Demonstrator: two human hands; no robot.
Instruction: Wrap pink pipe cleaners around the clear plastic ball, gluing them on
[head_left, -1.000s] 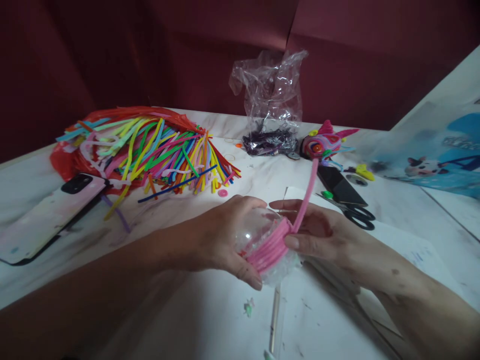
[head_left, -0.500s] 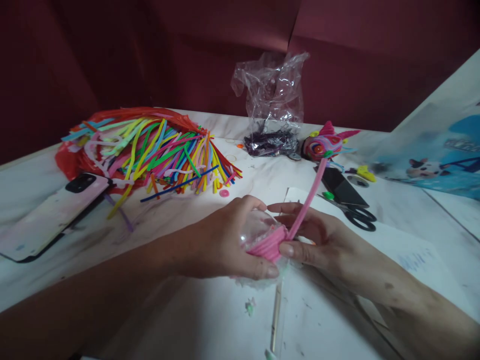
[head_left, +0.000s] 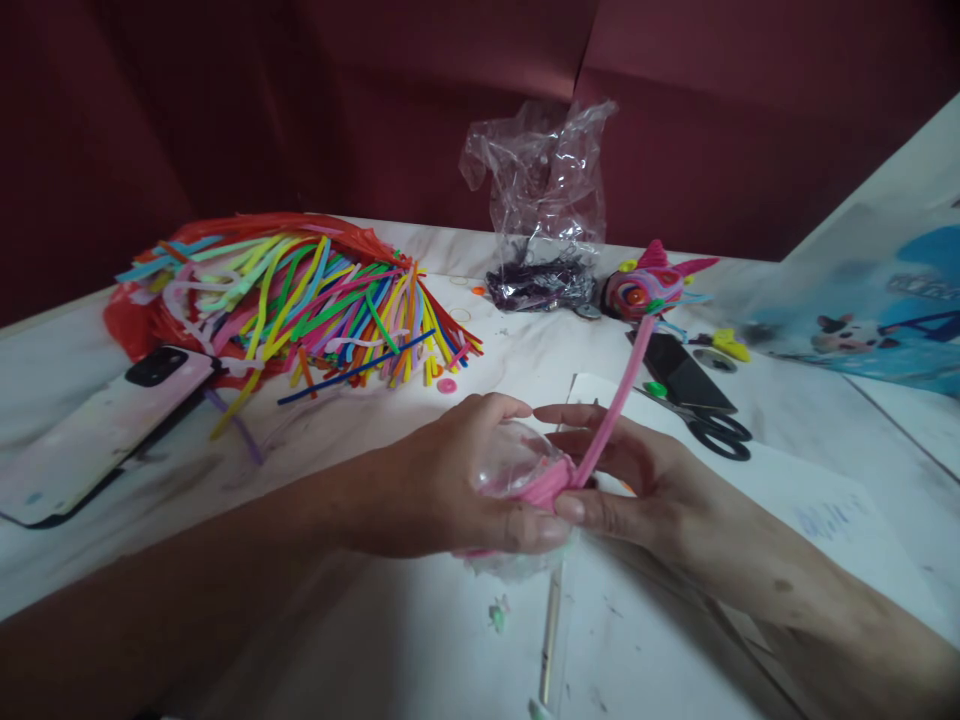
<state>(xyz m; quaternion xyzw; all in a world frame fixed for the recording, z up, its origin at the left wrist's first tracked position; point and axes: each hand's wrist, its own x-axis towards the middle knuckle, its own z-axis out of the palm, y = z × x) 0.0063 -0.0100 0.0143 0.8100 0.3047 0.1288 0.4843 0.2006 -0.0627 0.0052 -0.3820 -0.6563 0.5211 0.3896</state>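
Fingers of the left hand are wrapped around a clear plastic ball, held above the white marbled table. A fuzzy pink pipe cleaner, partly coiled on the ball, is pinched at the coil by the right hand. Risk noted: the coil may be loosened and slid off the smooth ball if the pinch is slackened. Nearby: black-handled scissors.

One head-worn camera looks forward and down, close over both hands, the table stretching beyond them.
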